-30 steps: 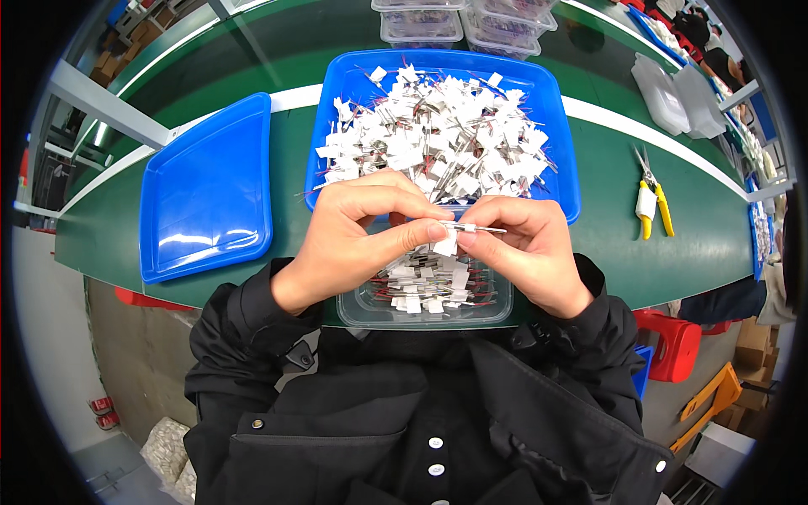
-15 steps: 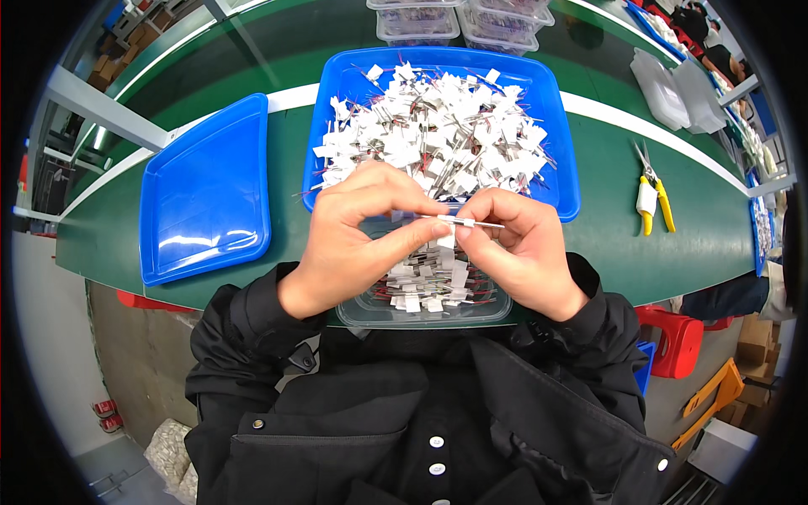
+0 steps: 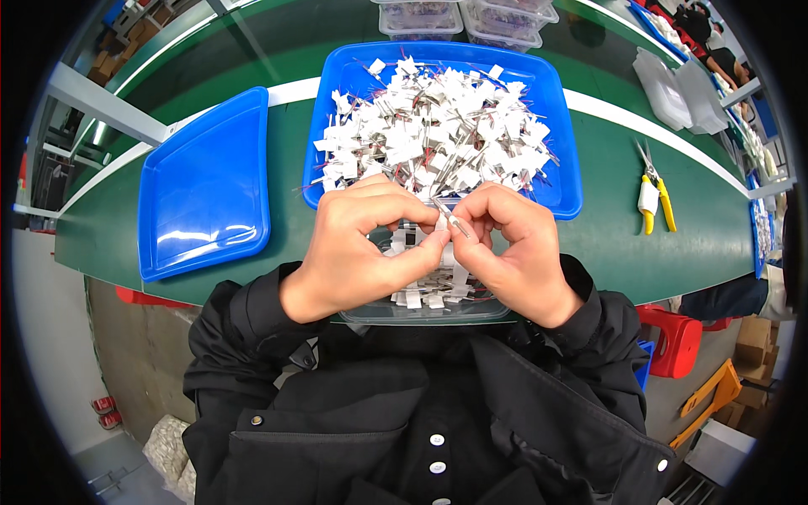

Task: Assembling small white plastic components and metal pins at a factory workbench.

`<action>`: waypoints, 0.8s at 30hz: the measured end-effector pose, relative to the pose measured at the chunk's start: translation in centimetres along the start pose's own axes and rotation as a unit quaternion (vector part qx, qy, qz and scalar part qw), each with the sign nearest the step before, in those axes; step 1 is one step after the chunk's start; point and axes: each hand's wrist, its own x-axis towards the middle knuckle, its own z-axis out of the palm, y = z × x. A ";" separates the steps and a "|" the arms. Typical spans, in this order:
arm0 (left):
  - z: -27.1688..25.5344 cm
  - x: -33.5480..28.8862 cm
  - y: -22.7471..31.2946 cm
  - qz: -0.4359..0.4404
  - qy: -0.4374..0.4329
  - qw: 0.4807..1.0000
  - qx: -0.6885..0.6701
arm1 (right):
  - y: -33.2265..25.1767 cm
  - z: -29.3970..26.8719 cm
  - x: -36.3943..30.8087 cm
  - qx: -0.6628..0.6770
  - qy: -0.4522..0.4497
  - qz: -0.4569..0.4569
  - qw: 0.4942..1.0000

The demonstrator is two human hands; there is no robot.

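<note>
A thin metal piece with a white tag is held at a slant between my two hands, above a clear plastic tub. My left hand pinches the tag side with thumb and forefinger. The fingers of my right hand are closed on the metal part; its curled fingertips are partly hidden. Under my hands, the clear tub holds several similar tagged pieces. Just behind them stands a blue tray, heaped with white-tagged metal pieces with thin red wires.
On the left of the green table lies a blue tray with nothing in it. Yellow-handled snips rest at the right. Stacked clear tubs stand at the back, and other clear containers at the far right.
The tagged piece has turned from nearly level to a steep slant between my fingers. Both hands remain over the clear tub, with fingertips shifted slightly.
</note>
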 end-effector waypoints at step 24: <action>0.0 0.0 0.2 -0.031 -0.006 0.999 0.006 | -0.1 0.0 0.1 -0.018 -0.017 -0.008 1.000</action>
